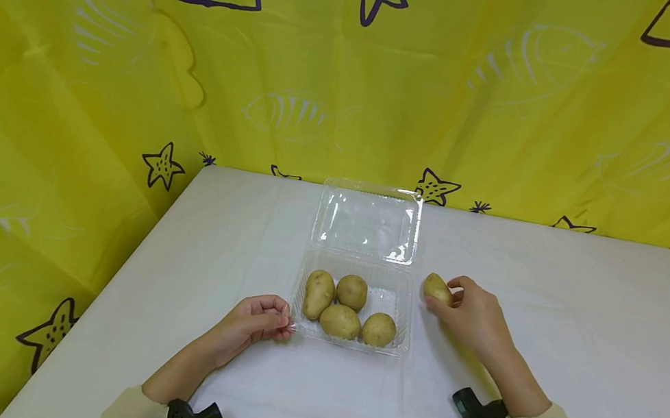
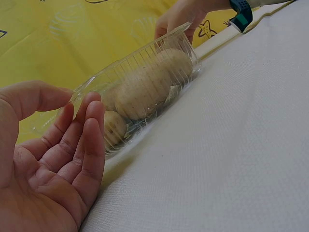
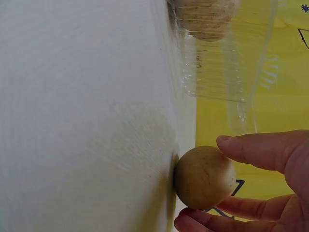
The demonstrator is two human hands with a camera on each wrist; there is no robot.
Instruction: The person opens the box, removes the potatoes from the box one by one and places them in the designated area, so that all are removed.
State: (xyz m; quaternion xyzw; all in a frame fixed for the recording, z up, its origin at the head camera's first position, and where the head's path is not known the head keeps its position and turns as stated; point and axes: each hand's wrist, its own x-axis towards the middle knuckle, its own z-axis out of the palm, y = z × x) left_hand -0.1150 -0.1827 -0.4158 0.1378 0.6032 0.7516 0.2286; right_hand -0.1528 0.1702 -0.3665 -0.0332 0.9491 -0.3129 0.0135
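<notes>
A clear plastic clamshell box (image 1: 386, 301) lies with its lid (image 1: 367, 223) folded back, away from the person. Inside its base are several potatoes (image 1: 340, 322). At the box's near left corner my left hand (image 1: 253, 327) pinches the rim between thumb and index finger; the left wrist view shows the other fingers curled beside the wall. Just right of the box, my right hand (image 1: 474, 318) holds one more potato (image 3: 203, 178) between thumb and fingers. In the right wrist view that potato is at the tabletop, apart from the box; whether it touches the cloth I cannot tell.
A white cloth (image 1: 577, 319) covers the table. Behind it and on the left hangs a yellow curtain (image 1: 384, 104) printed with stars and fish. Each wrist wears a dark camera band (image 1: 480, 408).
</notes>
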